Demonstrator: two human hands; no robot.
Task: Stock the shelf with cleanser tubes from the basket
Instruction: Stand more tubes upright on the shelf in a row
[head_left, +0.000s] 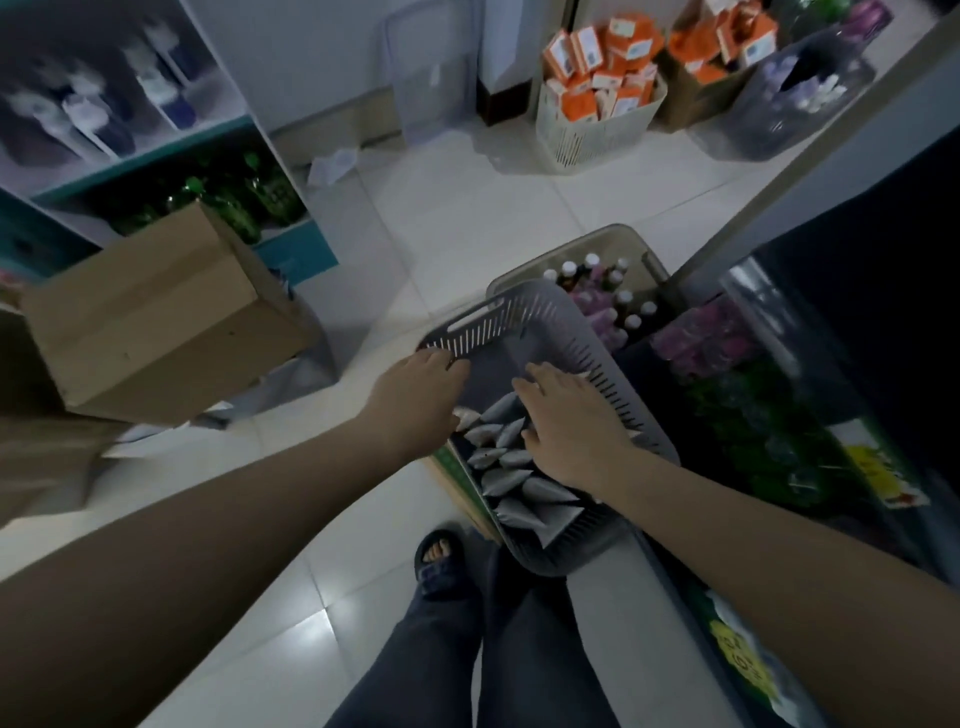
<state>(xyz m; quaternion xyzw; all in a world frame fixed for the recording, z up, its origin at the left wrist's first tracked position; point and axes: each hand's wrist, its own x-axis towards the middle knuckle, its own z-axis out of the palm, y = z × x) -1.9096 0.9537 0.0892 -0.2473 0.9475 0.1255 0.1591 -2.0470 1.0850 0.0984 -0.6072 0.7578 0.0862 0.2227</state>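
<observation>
Forearms fill the lower frame, both bare, reaching forward over dark trousers (441, 654) and a sandalled foot (439, 558).

Left hand (423, 382): fingers curled over the near-left rim of the basket (519, 317), gripping it.

Right hand (566, 421): inside the basket, palm down, fingers stretched forward and fairly straight, lying on the cleanser tubes (506, 480). The thumb is tucked down among the tubes. I cannot tell whether it pinches one.

Basket: grey plastic, slotted walls, handle cut-out at the far end. It sits tilted just in front of my knees, resting on something with a green edge that I cannot identify.

Tubes: pale grey-white, flat and tapering to a crimped end, piled loosely in overlapping layers across the near half of the basket floor. No print is legible. The hand covers the ones in the middle.

Second basket (613, 231) lies just behind, holding small capped bottles, and its near side is hidden by the grey one.

Cardboard box (156, 322) is at left. Shelving unit (156, 150) behind it holds white-and-blue bottles, blurred, with green ones below. At right the shelves are dark, the goods purple and green, and the yellow labels unreadable.

Cream basket (597, 135) of orange cartons stands well apart on the floor.
</observation>
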